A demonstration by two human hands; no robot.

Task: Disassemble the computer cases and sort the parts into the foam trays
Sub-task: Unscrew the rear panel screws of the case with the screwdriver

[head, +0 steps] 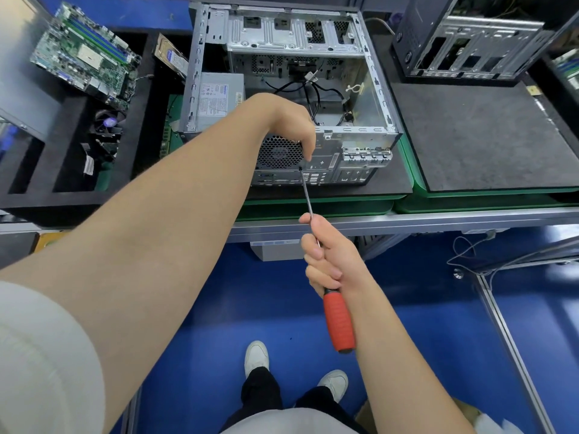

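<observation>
Right hand [329, 255] grips the screwdriver [340, 321], left hand [291, 126] rests bent fingers [308, 151] beside its tip on the computer case [360, 142] rear, hold unclear; a slip could jab them.

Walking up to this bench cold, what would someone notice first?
The red-handled screwdriver, gripped by the right hand at centre, its tip at the rear panel of the open computer case, where the left hand touches beside the fan grille. At far left, a green motherboard leans in the black foam tray.
</observation>
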